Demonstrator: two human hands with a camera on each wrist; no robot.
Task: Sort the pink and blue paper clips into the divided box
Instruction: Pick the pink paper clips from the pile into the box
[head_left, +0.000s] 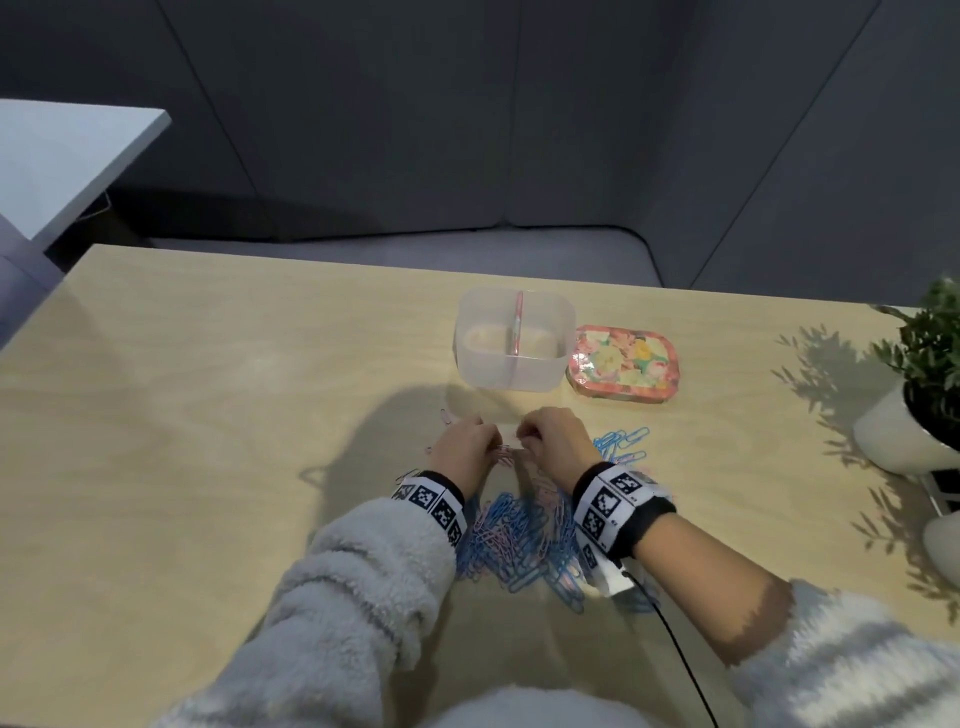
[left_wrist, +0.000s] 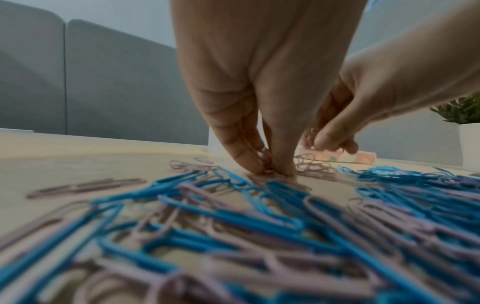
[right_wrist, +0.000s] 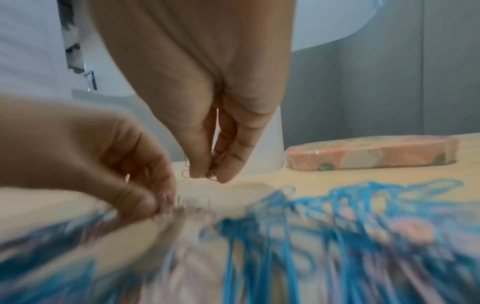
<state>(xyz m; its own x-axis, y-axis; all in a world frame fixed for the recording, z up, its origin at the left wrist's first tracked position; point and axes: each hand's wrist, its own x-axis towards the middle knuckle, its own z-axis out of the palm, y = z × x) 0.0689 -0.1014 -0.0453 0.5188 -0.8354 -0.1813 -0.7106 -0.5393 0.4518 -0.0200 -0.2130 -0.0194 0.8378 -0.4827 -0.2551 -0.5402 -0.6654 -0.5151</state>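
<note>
A mixed heap of pink and blue paper clips (head_left: 519, 535) lies on the wooden table (head_left: 208, 389) between my wrists. Just past it, my left hand (head_left: 488, 442) pinches pink paper clips (left_wrist: 267, 171) against the tabletop with thumb and fingers. My right hand (head_left: 525, 436) hovers close beside it, its fingertips (right_wrist: 228, 172) curled round a few pink clips (right_wrist: 185, 172). More pink clips (left_wrist: 314, 165) lie under the right hand. The translucent divided box (head_left: 470, 358), with a pink divider, stands a short way beyond both hands; its contents are unclear.
A floral lid (head_left: 626, 364) lies right of the box. A separate bunch of blue clips (head_left: 623, 444) sits right of my right hand. A few stray pink clips (head_left: 445, 415) lie to the left. A potted plant (head_left: 924, 395) stands at the table's right edge.
</note>
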